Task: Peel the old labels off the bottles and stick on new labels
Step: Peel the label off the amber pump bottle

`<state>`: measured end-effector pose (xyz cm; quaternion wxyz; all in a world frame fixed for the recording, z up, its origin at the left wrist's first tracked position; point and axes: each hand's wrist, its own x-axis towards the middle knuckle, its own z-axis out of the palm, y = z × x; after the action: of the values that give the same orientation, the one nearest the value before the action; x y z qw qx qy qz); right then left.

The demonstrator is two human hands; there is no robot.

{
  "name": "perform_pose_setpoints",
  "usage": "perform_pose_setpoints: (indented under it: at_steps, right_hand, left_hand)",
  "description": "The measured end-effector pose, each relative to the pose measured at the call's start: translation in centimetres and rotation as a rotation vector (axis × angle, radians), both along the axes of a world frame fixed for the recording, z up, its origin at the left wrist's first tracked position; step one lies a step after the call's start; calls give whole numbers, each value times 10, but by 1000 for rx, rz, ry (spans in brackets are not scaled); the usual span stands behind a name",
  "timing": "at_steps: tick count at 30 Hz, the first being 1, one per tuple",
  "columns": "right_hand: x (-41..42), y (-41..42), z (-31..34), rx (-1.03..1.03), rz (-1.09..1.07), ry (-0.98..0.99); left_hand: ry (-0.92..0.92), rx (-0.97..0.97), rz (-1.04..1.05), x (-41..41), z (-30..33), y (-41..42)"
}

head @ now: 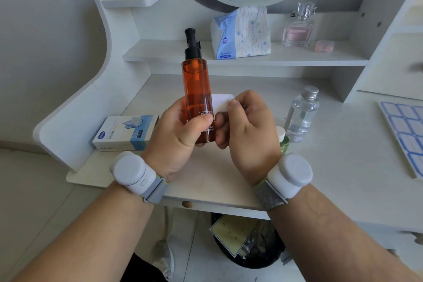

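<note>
Currently, left hand (180,135) fingers grip the amber bottle (198,98) upright; right hand (247,126) fingers pinch a white label (220,103) at its 3 o'clock side.

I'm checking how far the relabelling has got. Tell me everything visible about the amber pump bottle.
The amber pump bottle is a slim, see-through orange-brown cylinder, plastic by the look, with a black pump head on top. It is held upright above the white desk. The left hand grips its lower part, thumb across small white printed text. The right hand pinches a white label sticking out from the bottle's right side.
</note>
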<state>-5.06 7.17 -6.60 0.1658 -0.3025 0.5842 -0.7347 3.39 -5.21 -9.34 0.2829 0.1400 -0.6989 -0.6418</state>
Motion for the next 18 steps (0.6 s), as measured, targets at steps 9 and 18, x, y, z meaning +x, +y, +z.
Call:
perform_pose_setpoints:
  at_steps: [9, 18]
  right_hand:
    - [2, 2, 4, -27, 8, -43]
    - [0, 2, 2, -34, 1, -38]
  left_hand:
    - [45, 34, -23, 0, 1, 1]
    - [58, 36, 7, 2, 4, 4]
